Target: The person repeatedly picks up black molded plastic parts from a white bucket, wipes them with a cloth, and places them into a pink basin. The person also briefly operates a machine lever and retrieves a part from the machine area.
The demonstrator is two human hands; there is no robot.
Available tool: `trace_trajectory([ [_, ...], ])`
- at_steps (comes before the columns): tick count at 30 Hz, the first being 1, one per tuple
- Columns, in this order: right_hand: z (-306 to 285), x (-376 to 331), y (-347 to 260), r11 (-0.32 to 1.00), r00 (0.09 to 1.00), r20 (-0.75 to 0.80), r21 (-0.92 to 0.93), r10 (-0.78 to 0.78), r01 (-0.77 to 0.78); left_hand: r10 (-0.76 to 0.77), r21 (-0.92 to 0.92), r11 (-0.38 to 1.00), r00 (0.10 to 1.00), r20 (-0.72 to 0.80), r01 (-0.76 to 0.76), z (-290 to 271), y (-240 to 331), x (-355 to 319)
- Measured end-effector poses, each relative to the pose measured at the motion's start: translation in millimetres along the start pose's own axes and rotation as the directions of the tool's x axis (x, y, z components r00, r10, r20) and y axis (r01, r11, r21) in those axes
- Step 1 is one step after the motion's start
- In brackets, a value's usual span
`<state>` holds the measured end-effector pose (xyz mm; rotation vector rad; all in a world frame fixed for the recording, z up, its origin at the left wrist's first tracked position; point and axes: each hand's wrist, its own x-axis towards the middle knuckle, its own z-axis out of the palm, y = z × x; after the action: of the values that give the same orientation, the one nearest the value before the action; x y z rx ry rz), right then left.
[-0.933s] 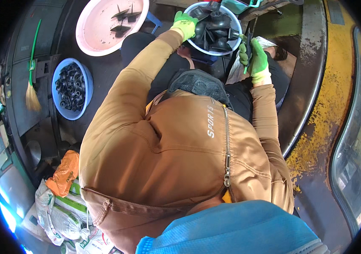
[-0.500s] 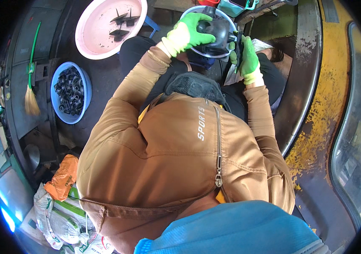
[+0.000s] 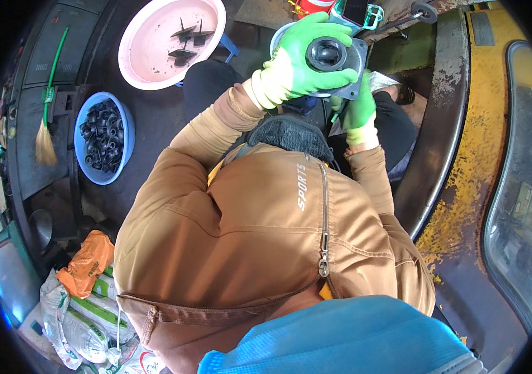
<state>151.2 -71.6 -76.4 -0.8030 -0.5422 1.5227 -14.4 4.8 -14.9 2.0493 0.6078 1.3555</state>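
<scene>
My left hand (image 3: 287, 65), in a green and yellow glove, is wrapped round a black plastic fitting (image 3: 357, 62). The fitting has a round open end between my fingers and thumb and a square flange with small corner holes on its right. My right hand (image 3: 359, 113), gloved alike, is just below the flange. Its fingers are curled and partly hidden behind the fitting, and what they hold cannot be made out. Under the fitting, a light blue basin (image 3: 275, 40) shows only part of its rim.
Several black pointed parts (image 3: 182, 55) lie in a pink basin (image 3: 143, 40) at the far left. A blue basin (image 3: 130, 131) of small black fittings (image 3: 100, 134) sits left. A broom (image 3: 44, 137), bags (image 3: 85, 324) and an orange bag (image 3: 88, 262) stand left. Worn yellow machinery (image 3: 459, 187) edges my right.
My left hand has turned the fitting so its round opening faces up and brought it slightly nearer. My right hand has moved down and partly behind the fitting.
</scene>
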Motion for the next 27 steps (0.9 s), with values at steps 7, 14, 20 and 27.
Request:
trace_trajectory([
  [7, 20, -6, 10, 0.393, 0.779, 0.297, -0.731, -0.552, 0.557, -0.14, -0.19, 0.974, 0.988, -0.065, 0.125, 22, 16, -4],
  [14, 55, -4, -19, 0.511, 0.901, 0.289, -0.748, -0.324, 0.424, 0.0, -0.115, 0.993, 0.996, -0.086, -0.01, 18, 18, -4],
  [20, 52, -16, -43, 0.741, 0.925, 0.376, -0.603, -0.063, 0.295, 0.041, -0.21, 0.977, 0.999, 0.029, -0.035, 5, 23, 3],
  [27, 57, -24, -60, 0.58, 0.906, 0.417, -0.721, -0.074, 0.379, 0.028, -0.355, 0.933, 0.972, 0.235, 0.059, 1, 19, 6],
])
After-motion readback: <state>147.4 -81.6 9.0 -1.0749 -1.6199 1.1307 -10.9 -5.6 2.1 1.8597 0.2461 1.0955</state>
